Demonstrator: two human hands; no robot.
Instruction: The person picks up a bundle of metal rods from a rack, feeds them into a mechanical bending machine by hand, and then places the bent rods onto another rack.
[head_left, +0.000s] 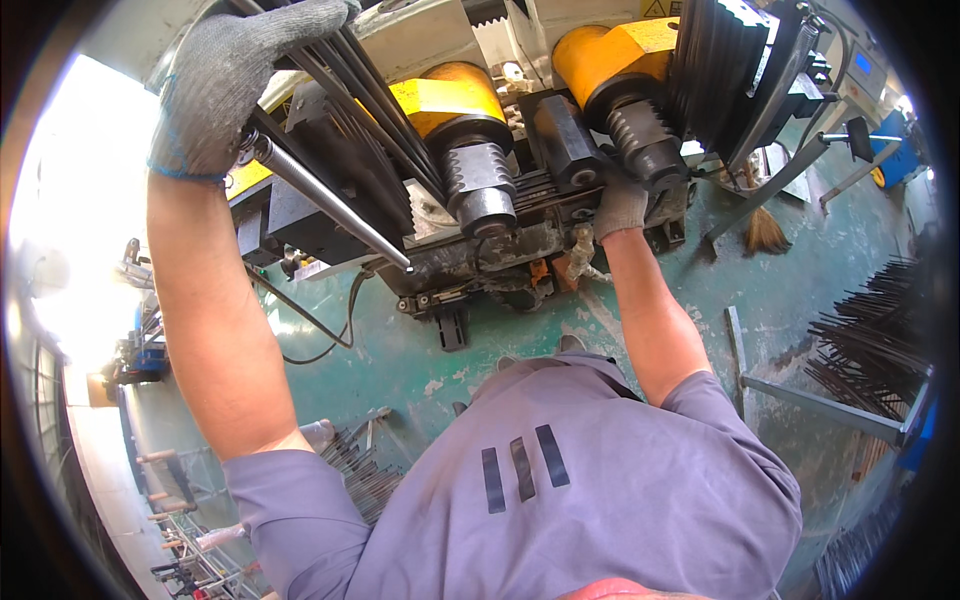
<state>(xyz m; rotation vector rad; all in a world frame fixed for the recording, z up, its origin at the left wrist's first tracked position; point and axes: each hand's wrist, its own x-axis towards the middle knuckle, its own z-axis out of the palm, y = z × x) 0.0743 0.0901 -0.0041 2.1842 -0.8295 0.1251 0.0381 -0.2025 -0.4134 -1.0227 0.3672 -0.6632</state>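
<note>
My left hand [225, 80], in a grey knitted glove with a blue cuff edge, reaches over the machine's left side. Its visible fingers stretch to the right across the tops of long dark bellows-like slats [375, 110]. A shiny metal rod [330, 205] slants down from beside its wrist. My right hand [622, 207], also gloved, reaches in low at the middle of the machine, between a black block [566, 140] and the right ribbed metal roller [645, 140]; its fingers are hidden there. A left ribbed roller [480, 185] juts out under a yellow housing [452, 95].
Another yellow housing [615, 55] and dark slats [715, 80] stand to the right. A broom head [767, 232] touches the green floor. Dark thin rods [875, 335] are piled at right beside a grey metal frame [820, 400]. A black cable [340, 335] loops at left.
</note>
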